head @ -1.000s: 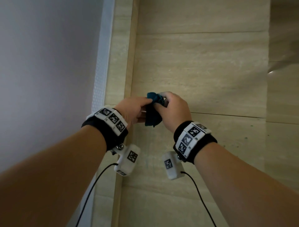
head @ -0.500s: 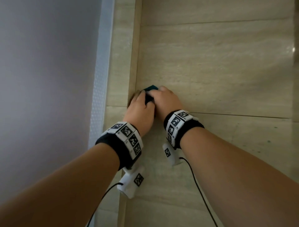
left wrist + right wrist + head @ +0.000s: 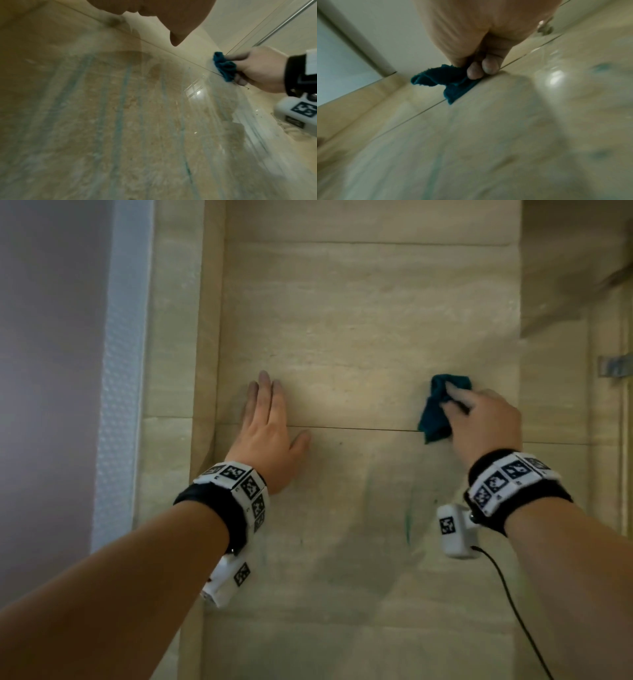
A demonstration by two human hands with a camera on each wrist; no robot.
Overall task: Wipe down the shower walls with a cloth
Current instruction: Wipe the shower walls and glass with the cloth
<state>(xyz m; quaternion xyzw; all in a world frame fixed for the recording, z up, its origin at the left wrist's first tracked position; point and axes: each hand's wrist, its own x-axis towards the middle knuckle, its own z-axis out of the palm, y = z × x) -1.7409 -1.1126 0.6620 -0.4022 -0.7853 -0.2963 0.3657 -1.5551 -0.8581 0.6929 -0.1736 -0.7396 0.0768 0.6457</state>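
Observation:
A beige tiled shower wall point(image 3: 359, 320) fills the head view. My right hand point(image 3: 479, 419) grips a small crumpled teal cloth point(image 3: 435, 412) and holds it against the wall at a horizontal grout line, near the wall's right corner. The cloth point(image 3: 440, 81) bunches under my curled fingers point(image 3: 489, 66) in the right wrist view, and the left wrist view shows the cloth point(image 3: 224, 66) too. My left hand point(image 3: 267, 433) lies flat on the wall at the left, fingers straight, holding nothing. Faint teal streaks point(image 3: 123, 101) run down the tile below.
A white frame strip point(image 3: 120, 371) and a pale wall point(image 3: 51, 371) border the tiles on the left. At the right edge sits a metal bracket point(image 3: 613, 366). A metal rod point(image 3: 281, 25) runs along the adjoining wall. A cable point(image 3: 513, 611) hangs from my right wrist camera.
Both hands held the cloth together near the left corner before. Now they are apart: the right hand has swept the cloth rightward along the grout line, and the left has flattened on the wall.

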